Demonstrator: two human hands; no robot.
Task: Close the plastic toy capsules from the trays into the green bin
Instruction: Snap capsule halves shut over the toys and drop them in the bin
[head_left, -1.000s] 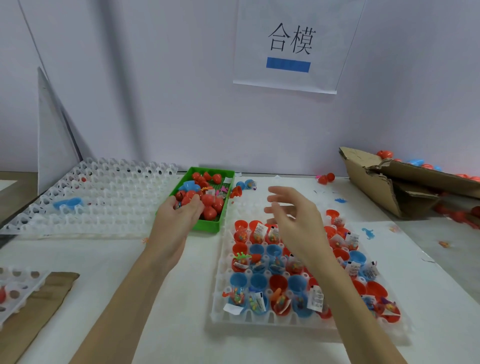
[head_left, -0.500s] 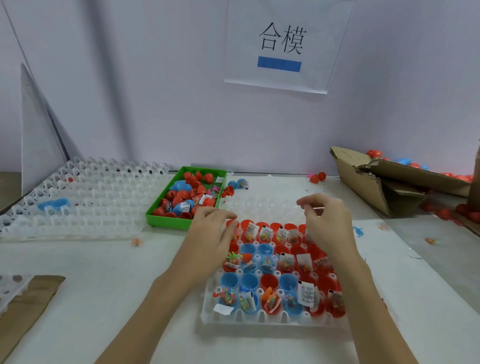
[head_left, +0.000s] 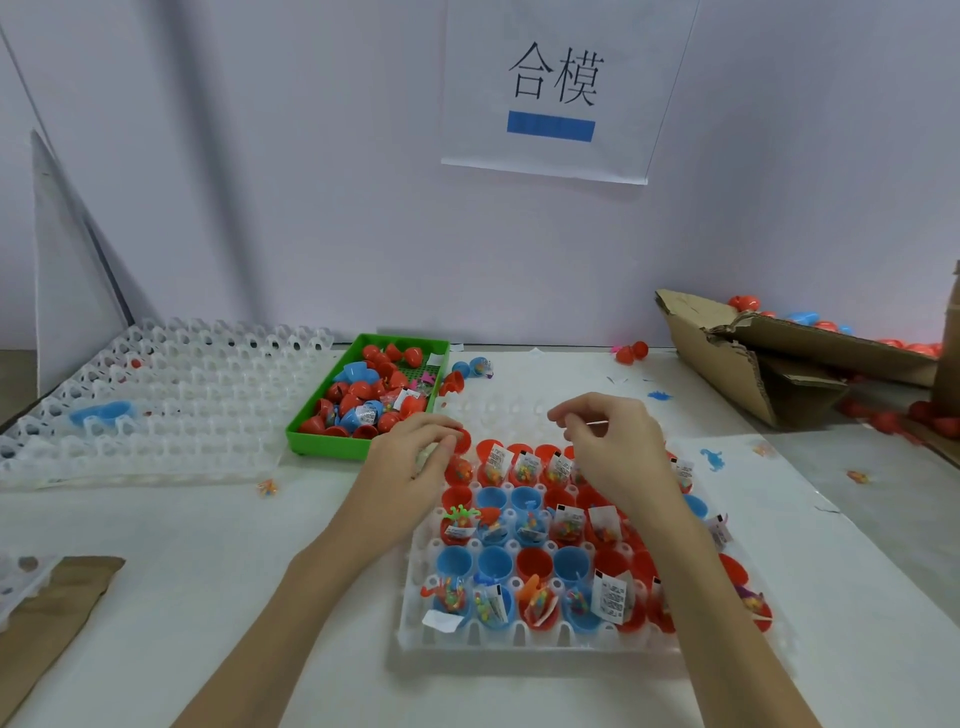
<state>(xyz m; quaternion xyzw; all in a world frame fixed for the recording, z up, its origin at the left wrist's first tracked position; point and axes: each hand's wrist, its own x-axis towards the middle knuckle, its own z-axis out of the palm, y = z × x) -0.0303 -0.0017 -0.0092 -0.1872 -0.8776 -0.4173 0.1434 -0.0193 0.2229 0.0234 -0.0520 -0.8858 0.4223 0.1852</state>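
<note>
A white cell tray (head_left: 519, 636) in front of me holds several open red and blue capsule halves (head_left: 532, 564), many with small toys and paper slips inside. At its back left corner my left hand (head_left: 410, 462) curls its fingertips round a red capsule half (head_left: 463, 440). My right hand (head_left: 613, 447) hovers over the tray's back row with fingers loosely curled; I see nothing in it. The green bin (head_left: 332, 447) stands just behind my left hand, filled with red and blue capsules (head_left: 363, 389).
Empty white cell trays (head_left: 156, 405) lie at the left, one with a blue capsule piece (head_left: 101, 413). A torn cardboard box (head_left: 753, 374) with capsules sits at the right. Loose capsules (head_left: 631, 353) lie by the wall. Brown cardboard (head_left: 52, 597) lies front left.
My left hand left the green bin and came right to the tray's back left corner. My right hand dropped toward the tray's back row and curled its fingers.
</note>
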